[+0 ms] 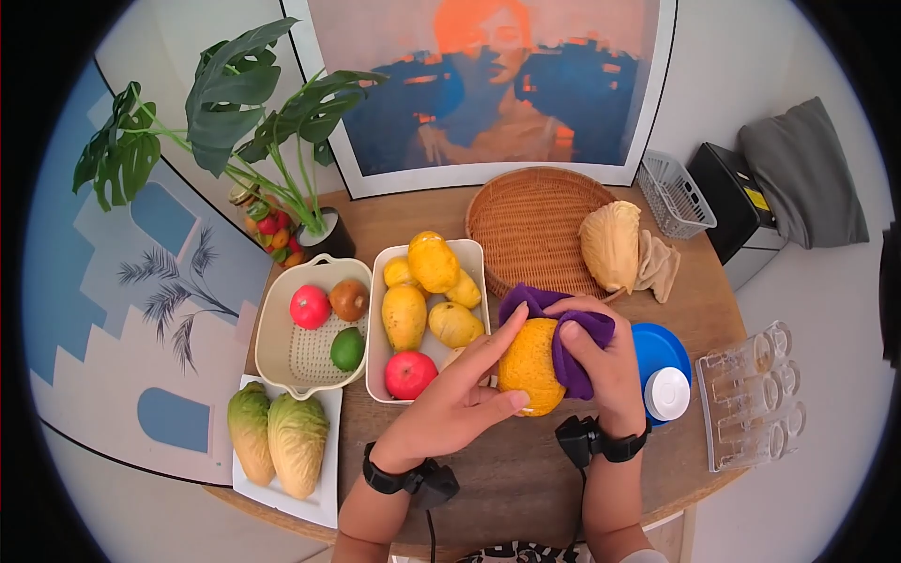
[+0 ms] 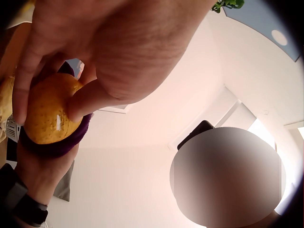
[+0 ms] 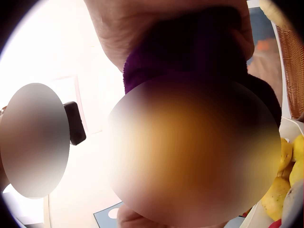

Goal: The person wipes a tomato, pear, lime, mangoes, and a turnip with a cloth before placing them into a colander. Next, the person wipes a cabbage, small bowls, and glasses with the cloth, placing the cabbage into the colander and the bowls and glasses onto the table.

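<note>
Above the front of the table, a speckled yellow-orange fruit (image 1: 531, 368) is held between both hands. My left hand (image 1: 450, 413) grips it from the left, fingers along its far side and thumb near its lower edge. In the left wrist view, that thumb presses on the fruit's skin (image 2: 52, 111). A purple cloth (image 1: 574, 371) wraps the fruit's right side. My right hand (image 1: 615, 361) holds the cloth against the fruit, thumb on top. In the right wrist view the purple cloth (image 3: 156, 61) shows under the palm, while the fruit is blurred over.
A white tray (image 1: 375, 380) holds yellow fruits and a red one, beside a cream basket (image 1: 305, 387) of fruit. Cabbages lie on a white plate (image 1: 328, 441). Behind are a wicker tray (image 1: 526, 225) and a potted plant (image 1: 333, 239); right, a blue plate (image 1: 662, 347) and glasses (image 1: 751, 413).
</note>
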Demonstrator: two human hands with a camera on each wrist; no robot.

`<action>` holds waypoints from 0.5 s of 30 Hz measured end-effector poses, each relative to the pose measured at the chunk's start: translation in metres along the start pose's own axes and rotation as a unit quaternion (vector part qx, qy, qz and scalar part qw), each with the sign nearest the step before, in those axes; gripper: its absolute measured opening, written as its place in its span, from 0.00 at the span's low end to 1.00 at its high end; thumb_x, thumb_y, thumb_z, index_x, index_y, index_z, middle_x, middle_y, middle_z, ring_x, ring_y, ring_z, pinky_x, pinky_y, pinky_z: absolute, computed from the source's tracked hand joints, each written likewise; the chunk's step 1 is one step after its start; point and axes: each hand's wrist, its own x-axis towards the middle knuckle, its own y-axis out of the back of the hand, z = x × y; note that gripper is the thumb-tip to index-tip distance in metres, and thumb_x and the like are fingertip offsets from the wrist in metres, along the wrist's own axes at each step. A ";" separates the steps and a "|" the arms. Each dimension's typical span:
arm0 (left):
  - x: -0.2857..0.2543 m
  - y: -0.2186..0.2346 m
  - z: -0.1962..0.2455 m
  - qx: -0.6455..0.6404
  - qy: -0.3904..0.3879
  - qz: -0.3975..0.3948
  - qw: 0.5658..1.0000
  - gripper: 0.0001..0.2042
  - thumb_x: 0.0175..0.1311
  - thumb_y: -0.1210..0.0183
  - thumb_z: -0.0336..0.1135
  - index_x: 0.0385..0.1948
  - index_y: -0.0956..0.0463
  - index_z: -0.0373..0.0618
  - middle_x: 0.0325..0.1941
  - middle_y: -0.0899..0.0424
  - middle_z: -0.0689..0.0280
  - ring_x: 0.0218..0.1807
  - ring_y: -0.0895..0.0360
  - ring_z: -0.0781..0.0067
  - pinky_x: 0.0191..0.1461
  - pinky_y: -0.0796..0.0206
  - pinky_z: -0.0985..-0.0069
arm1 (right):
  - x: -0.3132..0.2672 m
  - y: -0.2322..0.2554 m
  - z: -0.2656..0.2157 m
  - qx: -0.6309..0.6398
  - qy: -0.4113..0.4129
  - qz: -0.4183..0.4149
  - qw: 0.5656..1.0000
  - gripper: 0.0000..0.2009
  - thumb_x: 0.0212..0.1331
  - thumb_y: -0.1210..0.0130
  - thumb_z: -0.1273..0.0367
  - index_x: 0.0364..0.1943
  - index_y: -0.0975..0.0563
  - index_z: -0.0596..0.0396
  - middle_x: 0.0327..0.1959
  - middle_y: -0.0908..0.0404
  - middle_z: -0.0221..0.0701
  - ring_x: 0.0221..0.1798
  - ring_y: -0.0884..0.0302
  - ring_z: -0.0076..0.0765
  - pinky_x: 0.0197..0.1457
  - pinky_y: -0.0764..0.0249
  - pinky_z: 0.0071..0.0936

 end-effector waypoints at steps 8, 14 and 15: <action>0.001 0.008 -0.003 0.037 0.036 -0.018 0.998 0.37 0.68 0.47 0.24 0.75 0.58 0.46 0.73 0.47 0.63 0.74 0.46 0.67 0.74 0.51 0.69 | -0.001 0.000 0.003 0.042 -0.081 0.026 0.996 0.10 0.63 0.40 0.67 0.41 0.20 0.61 0.37 0.21 0.27 0.40 0.26 0.19 0.44 0.29 0.18; 0.002 0.008 -0.009 0.000 -0.029 0.055 0.998 0.40 0.67 0.45 0.26 0.76 0.62 0.53 0.60 0.45 0.61 0.68 0.43 0.66 0.70 0.45 0.73 | -0.001 -0.015 -0.002 0.016 0.001 -0.009 1.000 0.20 0.55 0.34 0.70 0.52 0.25 0.61 0.48 0.22 0.32 0.50 0.26 0.24 0.55 0.28 0.24; 0.002 0.006 -0.008 0.020 -0.041 0.060 0.997 0.43 0.64 0.41 0.27 0.76 0.62 0.53 0.60 0.46 0.60 0.69 0.44 0.64 0.70 0.44 0.72 | -0.001 -0.014 0.001 0.025 -0.008 -0.026 0.999 0.22 0.54 0.33 0.71 0.53 0.26 0.60 0.49 0.22 0.31 0.52 0.26 0.25 0.57 0.29 0.25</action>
